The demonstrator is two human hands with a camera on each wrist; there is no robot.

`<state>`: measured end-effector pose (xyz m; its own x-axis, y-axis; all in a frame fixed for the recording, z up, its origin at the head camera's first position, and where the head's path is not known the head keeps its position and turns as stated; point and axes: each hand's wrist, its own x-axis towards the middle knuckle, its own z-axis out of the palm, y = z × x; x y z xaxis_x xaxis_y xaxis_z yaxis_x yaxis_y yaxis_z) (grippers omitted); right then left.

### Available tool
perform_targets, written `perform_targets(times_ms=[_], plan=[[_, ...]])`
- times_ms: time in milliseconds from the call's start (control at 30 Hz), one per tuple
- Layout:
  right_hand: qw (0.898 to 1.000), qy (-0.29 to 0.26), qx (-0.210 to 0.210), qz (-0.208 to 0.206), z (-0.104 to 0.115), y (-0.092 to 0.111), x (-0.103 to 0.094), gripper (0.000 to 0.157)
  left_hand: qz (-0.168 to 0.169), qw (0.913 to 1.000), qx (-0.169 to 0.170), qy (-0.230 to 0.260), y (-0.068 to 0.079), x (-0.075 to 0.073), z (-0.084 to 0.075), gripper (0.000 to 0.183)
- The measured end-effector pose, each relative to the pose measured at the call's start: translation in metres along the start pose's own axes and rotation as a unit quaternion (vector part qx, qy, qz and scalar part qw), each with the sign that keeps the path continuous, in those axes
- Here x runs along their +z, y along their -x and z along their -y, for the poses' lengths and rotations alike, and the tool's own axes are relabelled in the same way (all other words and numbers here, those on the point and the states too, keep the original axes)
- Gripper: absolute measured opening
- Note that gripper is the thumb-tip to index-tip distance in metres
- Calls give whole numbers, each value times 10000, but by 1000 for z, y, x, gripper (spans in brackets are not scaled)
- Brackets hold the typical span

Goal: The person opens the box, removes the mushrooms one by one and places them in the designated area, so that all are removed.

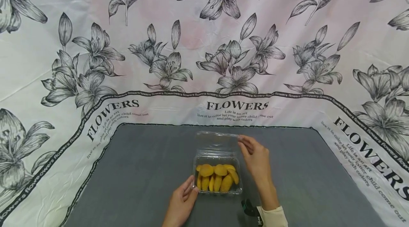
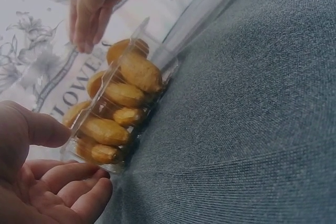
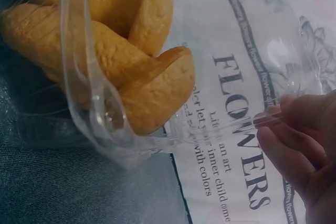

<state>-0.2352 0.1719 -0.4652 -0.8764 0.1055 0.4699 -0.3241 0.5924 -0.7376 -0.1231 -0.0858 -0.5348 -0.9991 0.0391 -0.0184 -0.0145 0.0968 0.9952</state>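
Observation:
A clear plastic clamshell box [image 1: 240,186] stands on the grey cloth with its lid [image 1: 217,141] raised at the back. Inside lie several yellow-orange, oblong pieces [image 1: 218,183] with wrinkled skin, some of them curved, seen close up in the right wrist view. My left hand [image 1: 181,200] holds the box by its near left corner, thumb at the rim and fingers against the outer wall. At the lid's far right corner, my right hand [image 1: 258,157] pinches the thin edge between thumb and fingertips. The right wrist view shows this clear edge [image 3: 273,118] between the fingers.
Dark grey cloth [image 1: 143,170] covers the table around the box. Behind and at both sides rises a white flower-printed curtain [image 1: 179,109] with black lettering. A dark strap with a small device [image 1: 250,208] sits at the right wrist, beside a pale sleeve [image 1: 273,216].

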Motion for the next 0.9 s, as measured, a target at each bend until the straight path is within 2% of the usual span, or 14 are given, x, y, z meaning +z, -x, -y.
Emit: perform_targets(times_ms=[233, 433, 900], plan=[[9996, -87, 200, 172, -8, -2, 4, 28, 25, 9999, -120, -37, -2, 0, 0, 61], [9991, -116, 367, 194, -17, -2, 8, 29, 49, 10000, 37, 63, -1, 1, 1, 59], [9987, 62, 347, 366, -29, -1, 13, 25, 119, 9999, 56, 93, -3, -1, 6, 60]])
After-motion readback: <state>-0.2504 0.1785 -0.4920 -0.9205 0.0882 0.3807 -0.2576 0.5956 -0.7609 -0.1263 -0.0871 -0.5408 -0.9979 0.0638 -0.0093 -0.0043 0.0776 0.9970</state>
